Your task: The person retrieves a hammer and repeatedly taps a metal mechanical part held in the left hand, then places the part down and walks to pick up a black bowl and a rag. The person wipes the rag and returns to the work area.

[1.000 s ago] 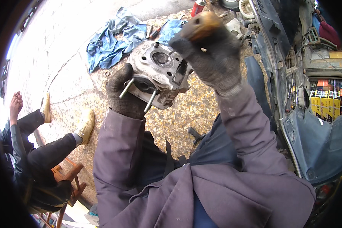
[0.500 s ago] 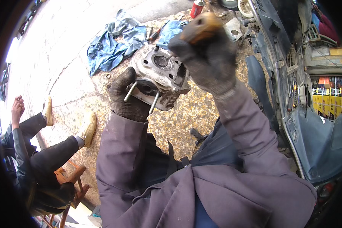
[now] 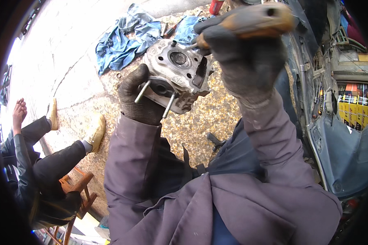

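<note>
My left hand (image 3: 135,98), in a dark knit glove, is closed round the lower left side of a grey metal engine cylinder head (image 3: 171,79). Two bare studs stick out of it toward me, and its round dark recess faces up. In my right hand (image 3: 251,61), also gloved, is a screwdriver (image 3: 257,21) with an orange-brown handle, blurred by motion. Its thin shaft points left, toward the upper edge of the cylinder head beside the recess. Whether the tip touches the metal I cannot tell.
Blue rags (image 3: 120,49) and a few small tools lie on the speckled floor (image 3: 208,118) beyond the part. A red can (image 3: 216,6) stands at the far edge. On the left sits another person (image 3: 57,163); on the right are grey vehicle panels (image 3: 343,155) and yellow boxes (image 3: 353,110).
My right hand has moved right and slightly up, drawing the screwdriver back from the recess toward the cylinder head's edge. The left hand still grips the part, which sits slightly farther right in view.
</note>
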`<state>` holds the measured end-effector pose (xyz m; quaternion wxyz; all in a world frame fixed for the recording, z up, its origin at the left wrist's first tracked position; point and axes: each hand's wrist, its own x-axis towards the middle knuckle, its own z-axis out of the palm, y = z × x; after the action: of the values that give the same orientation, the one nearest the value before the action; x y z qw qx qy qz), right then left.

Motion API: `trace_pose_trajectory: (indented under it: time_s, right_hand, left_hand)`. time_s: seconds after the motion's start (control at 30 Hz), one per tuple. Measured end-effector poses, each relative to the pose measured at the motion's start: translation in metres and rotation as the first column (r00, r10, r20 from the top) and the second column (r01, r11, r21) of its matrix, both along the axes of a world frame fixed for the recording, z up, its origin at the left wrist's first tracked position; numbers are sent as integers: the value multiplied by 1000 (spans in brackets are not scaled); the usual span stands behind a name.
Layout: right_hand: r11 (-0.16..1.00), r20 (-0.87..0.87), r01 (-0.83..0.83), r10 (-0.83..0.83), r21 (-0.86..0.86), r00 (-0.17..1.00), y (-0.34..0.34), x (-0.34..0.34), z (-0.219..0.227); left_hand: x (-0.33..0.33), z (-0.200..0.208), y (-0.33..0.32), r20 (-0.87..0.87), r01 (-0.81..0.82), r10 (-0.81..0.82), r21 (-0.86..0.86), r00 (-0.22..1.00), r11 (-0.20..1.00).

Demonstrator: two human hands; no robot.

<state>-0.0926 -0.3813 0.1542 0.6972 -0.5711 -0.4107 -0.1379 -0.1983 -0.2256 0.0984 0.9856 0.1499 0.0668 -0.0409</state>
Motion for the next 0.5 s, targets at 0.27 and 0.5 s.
trace_pose_trajectory:
  time_s: [0.27, 0.5]
  right_hand:
    - [982, -31, 99, -105, -160, 994, -7, -3, -8]
    - [993, -153, -3, -15, -115, 988, -3, -4, -10]
  left_hand:
    - [2, -6, 2, 52, 8, -7, -23, 999, 1000]
    - [0, -3, 1, -42, -50, 53, 69, 998, 996]
